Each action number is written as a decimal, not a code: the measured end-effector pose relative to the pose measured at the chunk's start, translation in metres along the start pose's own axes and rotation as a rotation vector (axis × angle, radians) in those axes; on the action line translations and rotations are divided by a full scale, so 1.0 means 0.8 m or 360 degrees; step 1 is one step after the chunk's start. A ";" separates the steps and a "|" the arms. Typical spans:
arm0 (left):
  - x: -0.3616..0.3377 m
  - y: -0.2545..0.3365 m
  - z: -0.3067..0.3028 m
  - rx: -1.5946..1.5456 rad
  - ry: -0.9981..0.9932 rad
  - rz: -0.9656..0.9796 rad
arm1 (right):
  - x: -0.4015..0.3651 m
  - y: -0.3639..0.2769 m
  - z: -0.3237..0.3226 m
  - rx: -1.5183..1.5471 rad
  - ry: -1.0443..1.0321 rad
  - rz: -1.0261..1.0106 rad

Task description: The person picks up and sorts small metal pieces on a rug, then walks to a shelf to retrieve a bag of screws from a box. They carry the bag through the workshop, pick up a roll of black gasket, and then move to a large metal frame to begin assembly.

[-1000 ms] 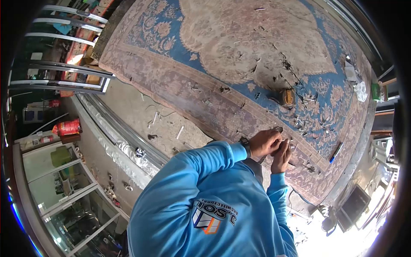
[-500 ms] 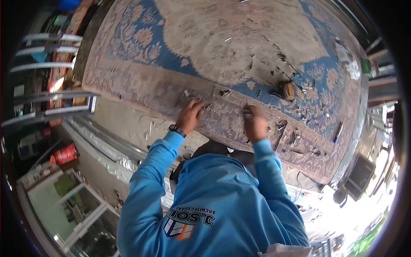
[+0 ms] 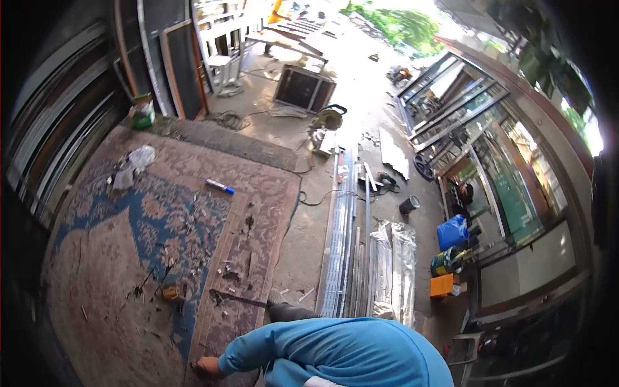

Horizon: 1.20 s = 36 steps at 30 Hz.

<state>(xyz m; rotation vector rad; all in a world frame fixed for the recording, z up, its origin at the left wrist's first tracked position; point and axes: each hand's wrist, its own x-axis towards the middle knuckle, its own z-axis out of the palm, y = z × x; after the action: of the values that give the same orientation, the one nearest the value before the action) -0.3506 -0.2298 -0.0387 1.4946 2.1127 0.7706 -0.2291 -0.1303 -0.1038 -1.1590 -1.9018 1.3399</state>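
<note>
My right hand (image 3: 207,366) is low in the view, at the end of a blue sleeve (image 3: 277,345), over the border of the worn patterned carpet (image 3: 251,258). Its fingers look curled together, and whatever may be between them is too small to make out. My left hand is out of view. Up the carpet from the right hand lies a small yellow-and-dark object (image 3: 171,292), perhaps a tape measure. Dark scraps and bits are scattered around it. A blue marker (image 3: 220,187) lies farther off on the carpet, and crumpled clear plastic (image 3: 142,157) sits near the far edge.
Long metal profiles (image 3: 342,238) and wrapped bars (image 3: 404,264) lie on the floor to the right. Beyond them stand a dark can (image 3: 409,205), a blue bag (image 3: 453,232), an orange box (image 3: 442,285) and glazed frames (image 3: 509,187). A cable (image 3: 316,201) trails across the floor.
The view has swung to the right, bringing the floor, metal profiles and yard into sight. My left hand has left the view; my right hand now shows at the bottom edge.
</note>
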 end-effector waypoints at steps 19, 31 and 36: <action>0.001 0.363 0.113 -0.0547 -0.0800 0.1057 | -0.252 -0.032 -0.353 0.0934 0.0870 -0.0171; -0.063 0.462 0.209 -0.0605 -0.1492 0.1198 | -0.427 -0.035 -0.442 0.0716 0.1298 -0.0239; -0.093 0.502 0.228 -0.0680 -0.1747 0.1186 | -0.469 -0.043 -0.459 0.0607 0.1287 -0.0314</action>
<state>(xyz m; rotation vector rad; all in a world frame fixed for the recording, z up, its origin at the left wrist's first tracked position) 0.0711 -0.1606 0.0932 1.8207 0.5520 0.3899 0.2375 -0.2898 0.0794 -1.0550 -1.0877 0.8706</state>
